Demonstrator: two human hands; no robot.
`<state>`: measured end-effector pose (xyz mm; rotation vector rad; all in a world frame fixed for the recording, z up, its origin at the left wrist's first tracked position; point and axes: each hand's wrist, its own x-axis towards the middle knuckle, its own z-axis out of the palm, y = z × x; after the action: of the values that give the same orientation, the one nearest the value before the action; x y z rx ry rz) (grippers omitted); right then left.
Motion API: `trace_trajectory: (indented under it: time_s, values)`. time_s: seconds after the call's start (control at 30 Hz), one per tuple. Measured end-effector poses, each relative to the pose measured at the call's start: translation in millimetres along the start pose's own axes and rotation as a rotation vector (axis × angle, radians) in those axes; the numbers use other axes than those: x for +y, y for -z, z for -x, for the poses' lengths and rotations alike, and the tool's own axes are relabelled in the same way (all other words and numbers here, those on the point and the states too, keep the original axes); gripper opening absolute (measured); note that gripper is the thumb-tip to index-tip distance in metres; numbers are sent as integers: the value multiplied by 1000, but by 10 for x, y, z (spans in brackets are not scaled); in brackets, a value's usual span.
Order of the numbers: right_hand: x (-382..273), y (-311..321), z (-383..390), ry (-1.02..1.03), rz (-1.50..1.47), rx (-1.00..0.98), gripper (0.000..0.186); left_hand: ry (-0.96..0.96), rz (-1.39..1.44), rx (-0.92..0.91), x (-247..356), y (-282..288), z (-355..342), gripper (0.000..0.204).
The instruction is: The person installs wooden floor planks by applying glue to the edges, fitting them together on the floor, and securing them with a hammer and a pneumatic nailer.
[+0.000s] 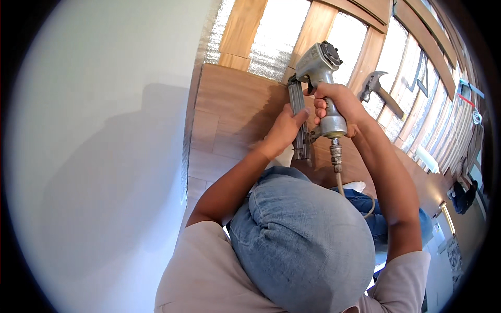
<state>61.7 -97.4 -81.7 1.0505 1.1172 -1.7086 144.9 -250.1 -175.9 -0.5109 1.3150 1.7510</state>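
A grey metal pneumatic nail gun (315, 63) is held up over the wooden floorboards (229, 96), near where the boards end. My right hand (338, 104) is wrapped round its handle, close to the trigger. My left hand (284, 129) grips the long dark magazine (296, 99). An air hose (340, 183) runs from the metal coupling at the handle's base toward my legs. Where the nose meets the wood cannot be made out. My denim-covered knee (308, 240) hides part of the floor below the tool.
A white wall (104, 115) rises along the left. Beyond the boards, wooden battens (314, 28) alternate with silver foil (279, 36). At right lie a claw hammer (387, 98), a dark triangular frame (422, 75), a white tube (428, 159) and long planks (436, 47).
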Motion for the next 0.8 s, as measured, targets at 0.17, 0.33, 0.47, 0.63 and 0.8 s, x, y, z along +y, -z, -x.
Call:
trace_trajectory:
  time_s: [0.17, 0.33, 0.47, 0.63, 0.8]
  values:
    - [35, 38, 8, 19, 15, 16, 14, -26, 77, -58, -39, -1, -8, 37]
    - [14, 204, 68, -20, 8, 12, 24, -33, -53, -27, -174, -137, -97, 37]
    - [17, 259, 81, -18, 18, 15, 23, -13, 15, -70, -203, -206, -126, 35]
    - [47, 384, 139, -49, -6, 17, 21, -20, -112, 30, -228, -352, -59, 29]
    - [45, 468, 108, -45, 50, 42, 31, 7, -25, -124, -389, -325, -250, 35]
